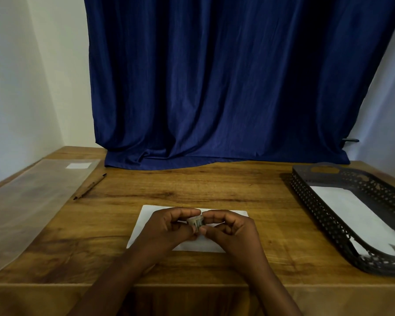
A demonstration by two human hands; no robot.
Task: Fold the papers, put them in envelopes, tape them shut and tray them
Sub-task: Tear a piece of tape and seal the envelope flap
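Both hands are right over the middle of the wooden desk (214, 188), working a small greyish roll of tape (194, 222) between them. The left hand (169, 226) has its fingers (187, 212) curled over the top of the roll with the thumb underneath, so it's gripping it. The right hand (233, 226) comes in from the other side, and its thumb and forefinger pinch at the roll's near edge, the other fingers loosely curled. So the roll sits pretty much dead centre between the two sets of fingertips, lifted just off the paper below. It's too small and too covered up to say which way its hole faces.

Under the hands lies a white rectangular envelope (146, 224), flat on the desk, long axis running left to right, parallel to the desk's front edge. Its middle is hidden by the hands.

Off to the right is a dark perforated plastic tray (317, 215) with another white envelope (356, 213) lying flat inside, its long axis running away from the camera along the tray's length. On the left side there's a clear plastic sleeve (32, 201) lying flat, and just beside it a brown pencil (90, 186) pointing diagonally toward the back. A dark blue curtain (214, 87) hangs behind the desk.
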